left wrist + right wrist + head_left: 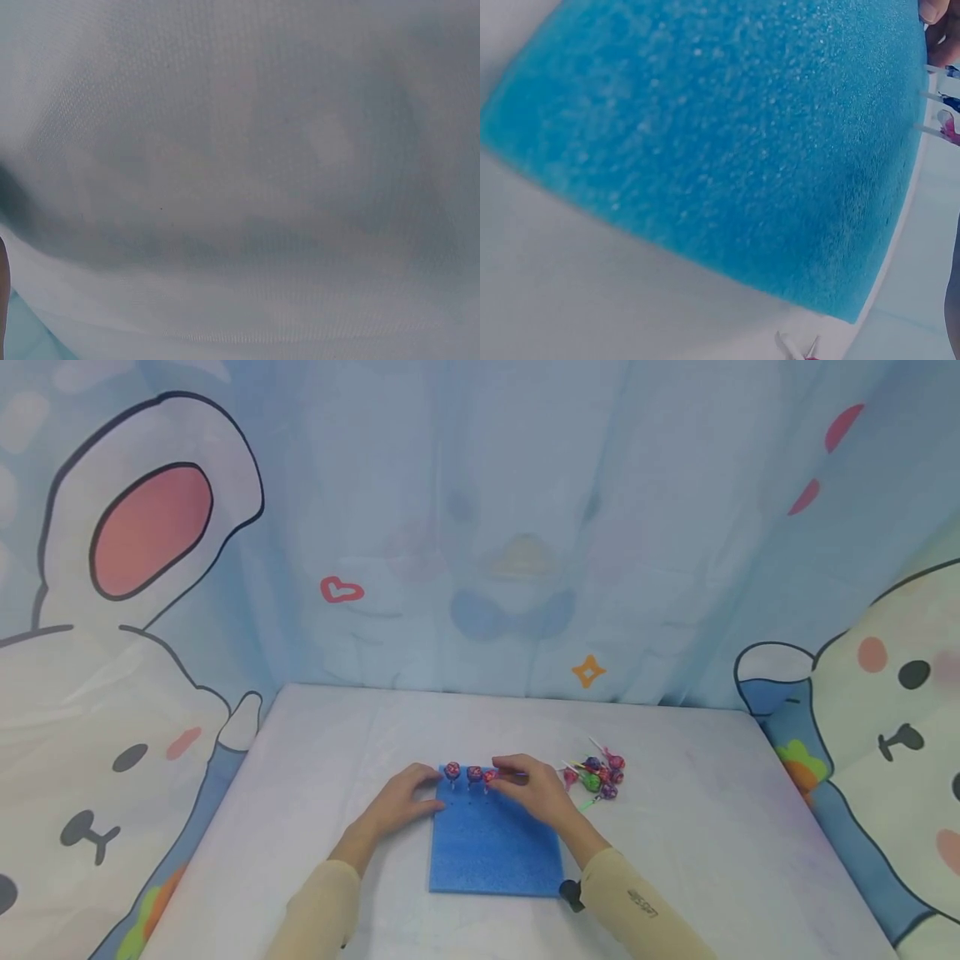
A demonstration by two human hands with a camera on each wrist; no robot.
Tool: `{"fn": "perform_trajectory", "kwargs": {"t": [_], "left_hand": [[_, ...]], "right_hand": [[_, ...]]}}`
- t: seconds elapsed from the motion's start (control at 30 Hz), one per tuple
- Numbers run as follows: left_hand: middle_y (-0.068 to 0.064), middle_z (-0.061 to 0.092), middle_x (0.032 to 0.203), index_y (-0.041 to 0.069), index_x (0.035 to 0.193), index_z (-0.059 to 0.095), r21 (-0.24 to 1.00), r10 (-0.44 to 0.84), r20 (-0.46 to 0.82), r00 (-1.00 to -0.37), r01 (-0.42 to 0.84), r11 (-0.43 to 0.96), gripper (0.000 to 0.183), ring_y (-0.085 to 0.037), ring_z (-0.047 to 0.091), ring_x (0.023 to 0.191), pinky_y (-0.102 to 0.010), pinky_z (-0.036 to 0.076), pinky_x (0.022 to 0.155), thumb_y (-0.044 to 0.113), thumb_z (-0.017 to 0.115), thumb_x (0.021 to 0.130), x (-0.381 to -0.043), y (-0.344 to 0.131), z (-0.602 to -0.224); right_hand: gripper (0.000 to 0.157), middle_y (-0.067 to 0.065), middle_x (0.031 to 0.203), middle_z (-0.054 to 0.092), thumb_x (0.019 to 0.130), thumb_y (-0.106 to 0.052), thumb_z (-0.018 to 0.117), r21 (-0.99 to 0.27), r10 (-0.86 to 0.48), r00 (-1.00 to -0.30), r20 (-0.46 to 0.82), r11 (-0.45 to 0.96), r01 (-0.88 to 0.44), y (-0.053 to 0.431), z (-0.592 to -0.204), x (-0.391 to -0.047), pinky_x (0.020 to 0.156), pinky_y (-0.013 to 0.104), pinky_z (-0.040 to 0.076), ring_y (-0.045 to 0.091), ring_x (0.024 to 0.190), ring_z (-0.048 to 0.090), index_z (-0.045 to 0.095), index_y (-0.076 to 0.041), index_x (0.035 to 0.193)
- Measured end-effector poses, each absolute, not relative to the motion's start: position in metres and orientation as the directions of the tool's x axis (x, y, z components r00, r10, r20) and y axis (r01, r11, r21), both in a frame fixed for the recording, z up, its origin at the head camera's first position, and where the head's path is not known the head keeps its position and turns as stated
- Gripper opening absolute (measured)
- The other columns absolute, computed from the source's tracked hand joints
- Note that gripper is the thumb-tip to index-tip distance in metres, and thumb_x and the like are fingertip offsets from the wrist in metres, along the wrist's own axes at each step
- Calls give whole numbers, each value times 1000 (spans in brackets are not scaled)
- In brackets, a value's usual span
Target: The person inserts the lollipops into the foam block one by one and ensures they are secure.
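Right hand (534,788) pinches a red-wrapped lollipop (490,776) at the blue foam board's (495,852) far edge, seemingly to keep it upright beside two standing lollipops (452,771). Left hand (402,799), thumb and fingers parted, touches the far left corner, probably steadying it; a lollipop pile (604,773) lies handily past the right edge. Left wrist view: mostly pale cloth (240,150). Right wrist view: sticks (934,132) stand in the foam, which apparently grips them.

Blue board (727,150) across most of view; lollipops (950,129) along right edge.
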State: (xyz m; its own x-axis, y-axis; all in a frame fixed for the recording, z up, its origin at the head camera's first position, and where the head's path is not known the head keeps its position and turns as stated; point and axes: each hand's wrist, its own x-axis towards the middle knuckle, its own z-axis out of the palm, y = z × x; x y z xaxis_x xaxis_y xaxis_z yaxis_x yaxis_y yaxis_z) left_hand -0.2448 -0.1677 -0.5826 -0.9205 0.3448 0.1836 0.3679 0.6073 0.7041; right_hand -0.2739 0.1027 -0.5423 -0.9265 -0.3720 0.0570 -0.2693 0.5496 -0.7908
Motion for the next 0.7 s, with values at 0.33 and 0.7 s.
{"fn": "perform_trajectory", "kwargs": {"t": [0.33, 0.7], "left_hand": [[-12, 60, 126, 3, 126, 61, 709, 343, 170, -924, 356, 609, 49, -29, 54, 123, -44, 40, 109, 25, 76, 86, -243, -168, -579], [-11, 61, 125, 3, 126, 61, 704, 352, 183, -918, 372, 605, 48, -28, 54, 122, -44, 40, 109, 26, 75, 86, -244, -169, -582]], "right_hand": [[45, 7, 127, 64, 89, -27, 73, -815, -343, -938, 42, 531, -231, 117, -538, -268, 95, 36, 53, 24, 116, 62, 63, -9, 129], [46, 10, 125, 64, 90, -28, 71, -818, -299, -948, 113, 513, -260, 152, -536, -261, 95, 36, 53, 26, 116, 61, 61, -5, 129]]}}
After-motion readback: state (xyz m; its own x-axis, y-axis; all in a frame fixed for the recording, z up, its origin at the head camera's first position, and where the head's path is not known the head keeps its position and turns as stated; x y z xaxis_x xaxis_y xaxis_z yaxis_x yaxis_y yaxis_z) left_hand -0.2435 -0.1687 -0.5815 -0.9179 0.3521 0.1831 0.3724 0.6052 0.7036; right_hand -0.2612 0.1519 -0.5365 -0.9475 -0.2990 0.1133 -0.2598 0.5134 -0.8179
